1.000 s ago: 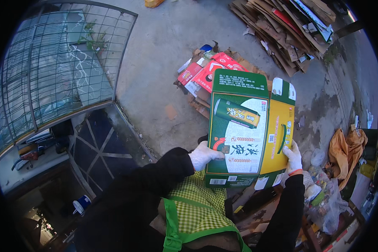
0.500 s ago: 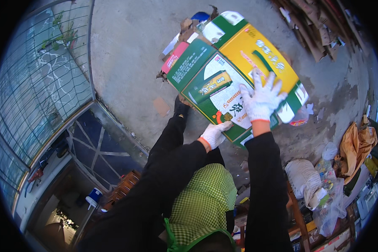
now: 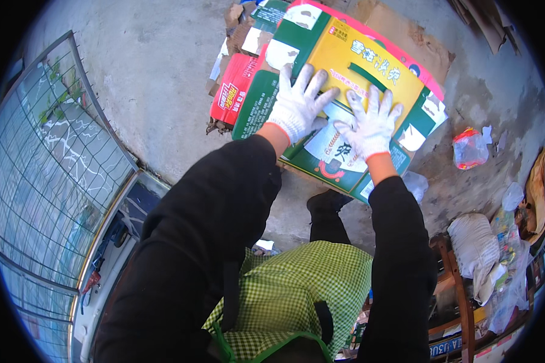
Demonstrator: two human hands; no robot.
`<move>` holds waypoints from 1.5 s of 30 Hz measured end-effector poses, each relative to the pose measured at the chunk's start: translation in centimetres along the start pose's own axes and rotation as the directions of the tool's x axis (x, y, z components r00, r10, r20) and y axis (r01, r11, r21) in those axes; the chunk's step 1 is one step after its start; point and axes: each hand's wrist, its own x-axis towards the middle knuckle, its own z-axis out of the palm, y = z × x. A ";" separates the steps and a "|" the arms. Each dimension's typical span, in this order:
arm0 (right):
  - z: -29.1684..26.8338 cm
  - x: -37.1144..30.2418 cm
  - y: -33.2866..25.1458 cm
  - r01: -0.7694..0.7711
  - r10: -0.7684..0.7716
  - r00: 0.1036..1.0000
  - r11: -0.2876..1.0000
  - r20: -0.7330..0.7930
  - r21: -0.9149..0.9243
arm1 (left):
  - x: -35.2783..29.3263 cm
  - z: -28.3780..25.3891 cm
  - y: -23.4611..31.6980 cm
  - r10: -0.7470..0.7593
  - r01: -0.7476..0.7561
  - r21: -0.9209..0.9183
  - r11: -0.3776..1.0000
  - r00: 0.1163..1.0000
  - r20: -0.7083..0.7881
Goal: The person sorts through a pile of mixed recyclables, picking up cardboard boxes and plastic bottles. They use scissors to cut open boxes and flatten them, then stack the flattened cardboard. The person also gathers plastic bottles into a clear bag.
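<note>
A flattened green and yellow cardboard carton lies on top of other flattened cardboard in front of me. My left hand, in a white knit glove, rests on it with the fingers spread. Beside it my right hand, gloved the same way, lies flat on the carton's white and green panel, fingers apart. A dark green carry handle crosses the yellow panel just beyond my fingertips. From under the carton stick out a red cardboard piece on the left and brown cardboard at the far side.
A wire mesh gate stands at the left. More cardboard is stacked at the far right. A clear plastic packet with red edges lies on the concrete floor. Nearer on the right are a white sack and clear bags.
My left hand has left the carton's near edge and now lies spread on top. The carton has come down onto the cardboard pile. My view has shifted, and one foot shows below the carton.
</note>
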 end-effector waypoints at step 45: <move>-1.1 -66.6 -59.9 -0.470 0.505 0.200 -0.702 0.840 0.534 | -12.8 -30.2 9.6 0.012 -0.517 0.339 0.786 0.562 0.827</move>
